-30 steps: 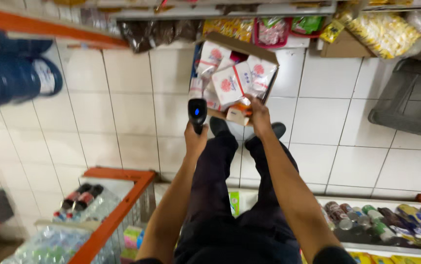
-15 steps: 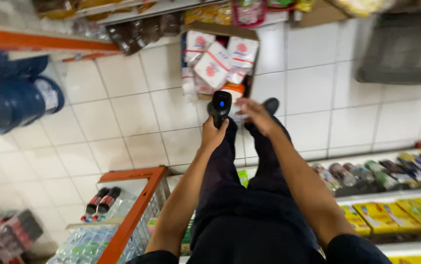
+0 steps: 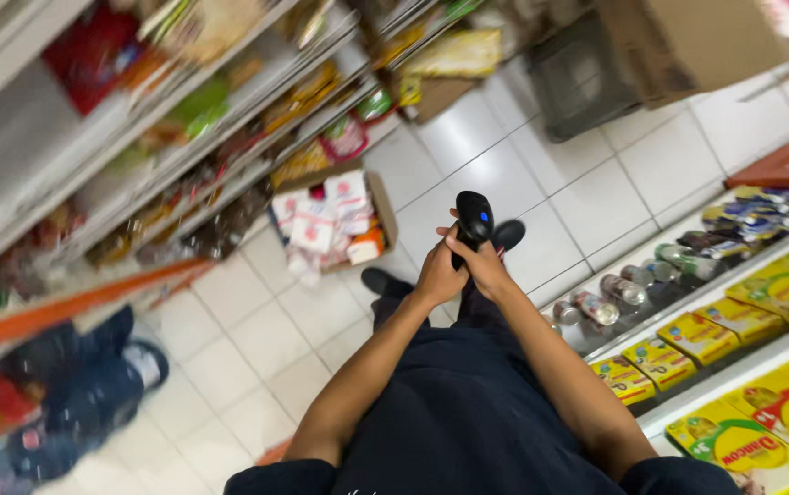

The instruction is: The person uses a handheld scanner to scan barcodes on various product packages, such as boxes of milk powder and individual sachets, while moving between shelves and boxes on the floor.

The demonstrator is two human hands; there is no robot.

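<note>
While both hands meet ahead of the lap, the black handheld scanner [image 3: 474, 218] stands upright between them, long axis running away from the body. Left hand [image 3: 437, 277] wraps its grip from below; right hand [image 3: 483, 263] closes over it alongside. Beyond the fingertips: open cardboard box of packets [image 3: 335, 225] on white tiled floor [image 3: 541, 174].

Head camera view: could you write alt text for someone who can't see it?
Both hands, left hand and right hand, clasp a black handheld scanner above dark trousers, in a shop aisle with a white tiled floor. An open cardboard box of red-and-white packets sits ahead; shelves of yellow boxes stand to the right.
</note>
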